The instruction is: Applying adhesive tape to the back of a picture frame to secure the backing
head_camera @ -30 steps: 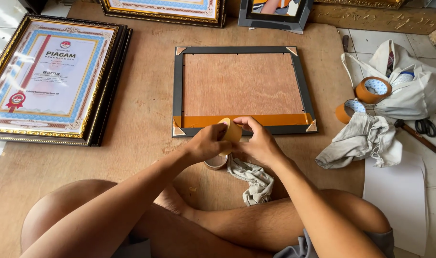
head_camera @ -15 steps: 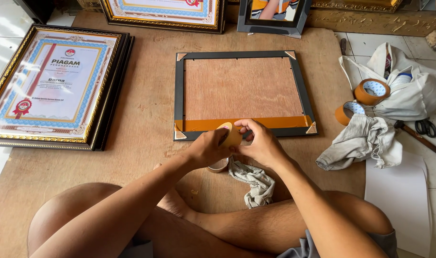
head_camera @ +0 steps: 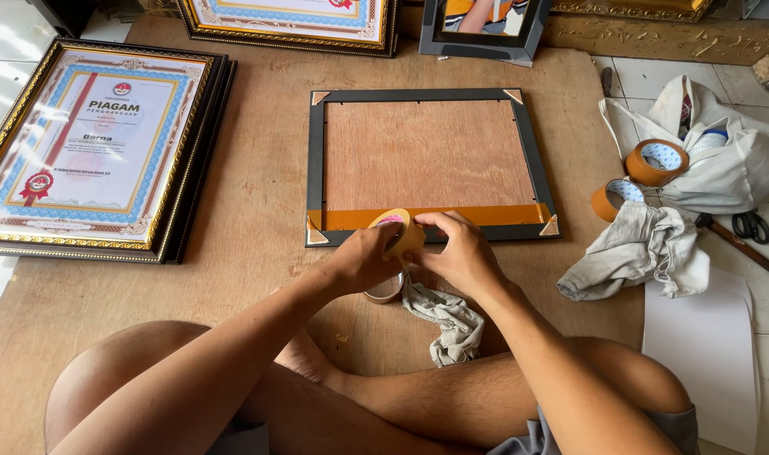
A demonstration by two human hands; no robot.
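A black picture frame (head_camera: 315,168) lies face down on a plywood board (head_camera: 258,219), showing its brown backing with a strip of brown tape (head_camera: 485,215) along the near edge. My left hand (head_camera: 363,257) grips a roll of brown tape (head_camera: 404,232) just in front of that edge. My right hand (head_camera: 460,253) pinches at the same roll from the right side. Both hands touch each other over the roll.
A stack of framed certificates (head_camera: 89,143) lies at the left. Two more tape rolls (head_camera: 654,162) sit by a white bag (head_camera: 730,160) and a grey cloth (head_camera: 645,248) at the right, with scissors (head_camera: 751,226). A rag (head_camera: 447,318) and a small round lid (head_camera: 384,291) lie under my hands.
My hands stay on the tape roll and have barely shifted. The view has tilted slightly, so the frame sits lower in the picture.
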